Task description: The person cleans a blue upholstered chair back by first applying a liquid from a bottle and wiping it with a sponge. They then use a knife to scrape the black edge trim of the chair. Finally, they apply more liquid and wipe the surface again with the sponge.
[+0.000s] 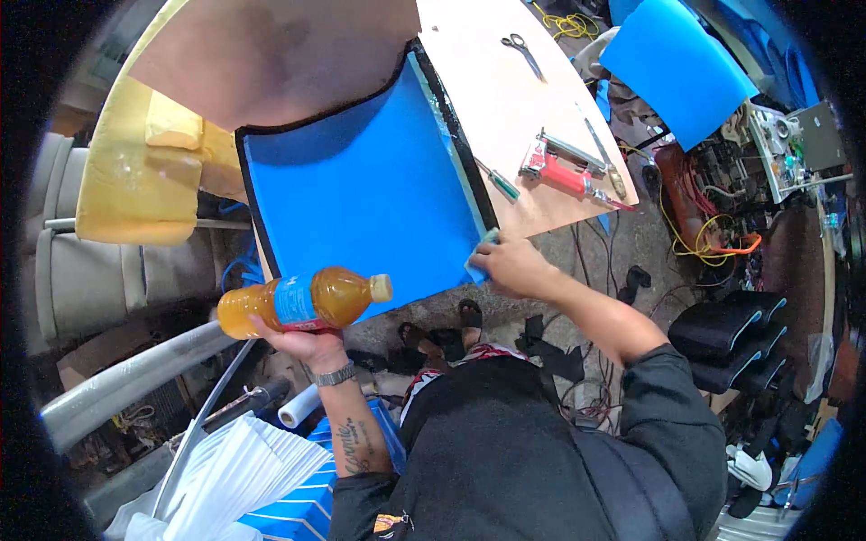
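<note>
Bright light washes the upper part of the table [478, 90] nearly white, while soft shadow darkens the blue sheet's [352, 221] far end. Fisheye distortion bends outer edges toward a black rim.

The bottle [338, 296] in the left hand [302, 343] is amber, its label [294, 300] blue and red. The piece [474, 270] in the right hand [517, 267] is light blue; beside it, the panel [361, 189] is bright blue with black edging.

Cannot see part of the left hand [302, 343] behind the bottle [305, 301], of the blue-green scrap [490, 237] under the right hand [518, 266], or of the brown panel [280, 54] past the top edge, nor distinguish details on the circuit board [771, 151].
</note>
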Demonstrator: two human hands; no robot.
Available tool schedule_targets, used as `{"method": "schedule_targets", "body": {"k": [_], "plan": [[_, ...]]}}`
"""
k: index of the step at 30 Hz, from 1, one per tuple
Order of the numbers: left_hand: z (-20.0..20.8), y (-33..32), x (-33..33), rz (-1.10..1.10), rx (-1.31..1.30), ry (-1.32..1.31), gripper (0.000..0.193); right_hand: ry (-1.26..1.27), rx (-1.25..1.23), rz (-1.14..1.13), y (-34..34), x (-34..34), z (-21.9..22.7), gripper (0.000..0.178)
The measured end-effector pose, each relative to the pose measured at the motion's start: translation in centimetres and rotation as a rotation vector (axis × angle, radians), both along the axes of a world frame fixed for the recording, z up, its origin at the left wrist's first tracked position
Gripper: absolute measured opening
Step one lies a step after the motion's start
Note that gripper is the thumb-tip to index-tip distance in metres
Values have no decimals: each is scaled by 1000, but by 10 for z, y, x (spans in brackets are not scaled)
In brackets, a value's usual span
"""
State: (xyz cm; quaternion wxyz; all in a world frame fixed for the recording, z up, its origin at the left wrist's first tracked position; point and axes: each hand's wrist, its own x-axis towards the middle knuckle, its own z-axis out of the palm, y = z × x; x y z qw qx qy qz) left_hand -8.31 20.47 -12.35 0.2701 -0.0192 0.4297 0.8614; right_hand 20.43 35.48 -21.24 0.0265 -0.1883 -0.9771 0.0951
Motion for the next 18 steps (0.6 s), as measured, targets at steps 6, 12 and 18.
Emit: {"method": "schedule_targets", "body": {"k": [6,12,18], "plan": [[2,-5,5,19,-83,39,61,73,25,-330,153,-82,62,43],[2,-17,8,-44,-52,41,63,94,-27,-278,64,-41,14,33],[-13,-19,-14,-174,-37,34,64,102,-218,-330,-22,18,39,44]]}}
